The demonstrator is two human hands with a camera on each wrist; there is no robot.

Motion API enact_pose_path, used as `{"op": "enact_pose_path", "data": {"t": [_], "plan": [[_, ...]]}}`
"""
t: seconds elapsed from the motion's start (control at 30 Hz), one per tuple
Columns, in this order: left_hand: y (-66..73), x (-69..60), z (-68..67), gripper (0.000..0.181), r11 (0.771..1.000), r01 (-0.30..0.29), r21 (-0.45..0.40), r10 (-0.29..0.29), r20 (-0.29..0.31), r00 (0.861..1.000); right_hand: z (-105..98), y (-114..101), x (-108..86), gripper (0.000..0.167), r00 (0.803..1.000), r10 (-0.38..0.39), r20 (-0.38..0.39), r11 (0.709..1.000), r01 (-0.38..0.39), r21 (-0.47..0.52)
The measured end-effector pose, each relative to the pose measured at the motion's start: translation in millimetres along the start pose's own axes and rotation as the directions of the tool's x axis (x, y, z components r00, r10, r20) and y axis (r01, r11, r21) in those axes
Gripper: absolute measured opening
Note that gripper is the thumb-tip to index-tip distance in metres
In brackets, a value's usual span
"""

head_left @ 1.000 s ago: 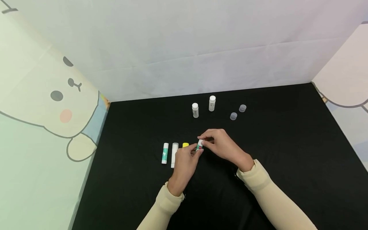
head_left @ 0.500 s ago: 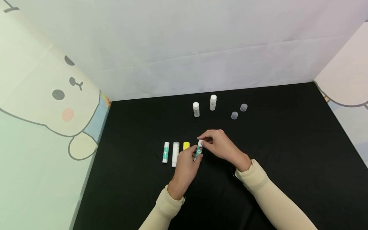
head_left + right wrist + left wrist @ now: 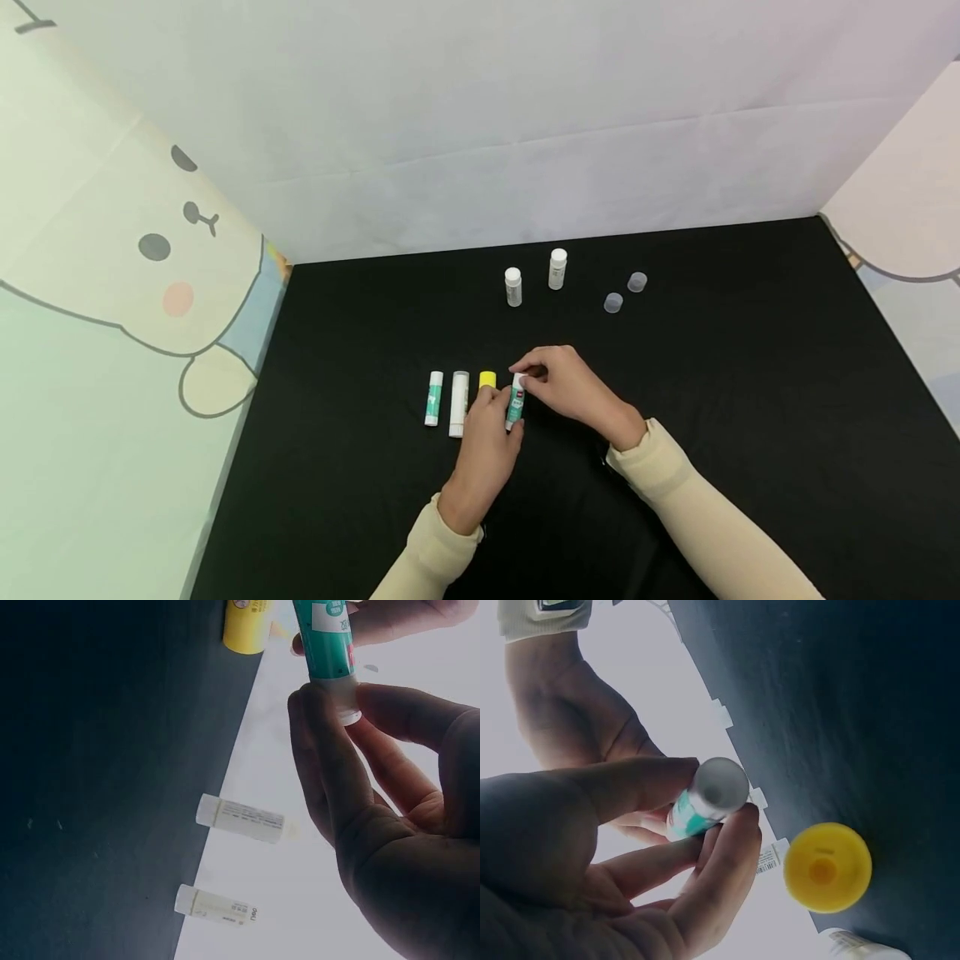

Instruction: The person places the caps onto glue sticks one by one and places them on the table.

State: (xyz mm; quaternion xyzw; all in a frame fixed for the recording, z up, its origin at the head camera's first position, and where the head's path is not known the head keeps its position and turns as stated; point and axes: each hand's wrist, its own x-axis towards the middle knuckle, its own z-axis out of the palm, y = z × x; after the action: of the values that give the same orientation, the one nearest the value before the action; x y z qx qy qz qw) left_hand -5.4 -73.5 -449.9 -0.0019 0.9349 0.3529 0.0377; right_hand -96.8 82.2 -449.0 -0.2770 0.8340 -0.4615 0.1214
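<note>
**A:** Hands, quick?
**B:** Both on 1 item. L hand [image 3: 483, 446] grips near end of green-white stick [image 3: 516, 403], thumb one side, fingers other. R hand [image 3: 570, 385] pinches its far end, white, btwn thumb & fingers.

**A:** Stick's posn?
**B:** Approx mid black cloth [image 3: 750, 375], btwn the hands, just right of the row. Long axis runs near–far, far end tipped slightly right. Can't tell if it touches cloth.

**A:** Row, L to R?
**B:** Other green stick [image 3: 433, 398], then white tube [image 3: 458, 404] w/ greyish far end, then yellow tube [image 3: 487, 380]. Small gaps btwn. L hand hides most of yellow one in head view; L wrist cam has fingers apart from it, its round end facing lens.

**A:** Far side?
**B:** 2 small white-topped tubes, look upright: far tube L [image 3: 513, 288], far tube R [image 3: 557, 269], latter a bit farther. Right of those, 2 clear caps: nearer cap [image 3: 613, 302], farther cap [image 3: 637, 282], close together, apart.

**A:** Surrounds?
**B:** Pale sheet [image 3: 517, 100] along far edge; cartoon panel [image 3: 112, 392] on left, pt. of another on right. Cream sleeves [image 3: 442, 542], both arms, cuffs bunched at wrists.
</note>
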Motion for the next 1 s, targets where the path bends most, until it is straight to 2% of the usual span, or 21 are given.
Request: {"op": "enact_pose_path", "data": {"t": [0.27,0.6,0.83,1.0], "plan": [[-0.1,-3.0,5.6,0.048,0.998,-0.003,0.059,0.005,-0.019,1.000,4,1,0.4,0.023,0.998,0.040,0.057,0.999,-0.041,0.009],[0.0,-4.1,11.6,0.043,0.992,-0.029,0.121,0.035,-0.053,0.998,9,8,4.7,0.023,0.997,0.029,0.075,0.999,-0.026,-0.037],[-2.0,-4.3,15.3,0.030,0.983,-0.096,0.159,0.109,-0.079,0.991,12,7,5.5,0.024,0.996,0.025,0.080,0.997,-0.019,-0.078],[-2.4,-3.3,16.1,0.030,0.983,-0.100,0.154,0.114,-0.082,0.990,14,9,6.6,0.024,0.997,0.025,0.071,0.996,-0.019,-0.088]]}}
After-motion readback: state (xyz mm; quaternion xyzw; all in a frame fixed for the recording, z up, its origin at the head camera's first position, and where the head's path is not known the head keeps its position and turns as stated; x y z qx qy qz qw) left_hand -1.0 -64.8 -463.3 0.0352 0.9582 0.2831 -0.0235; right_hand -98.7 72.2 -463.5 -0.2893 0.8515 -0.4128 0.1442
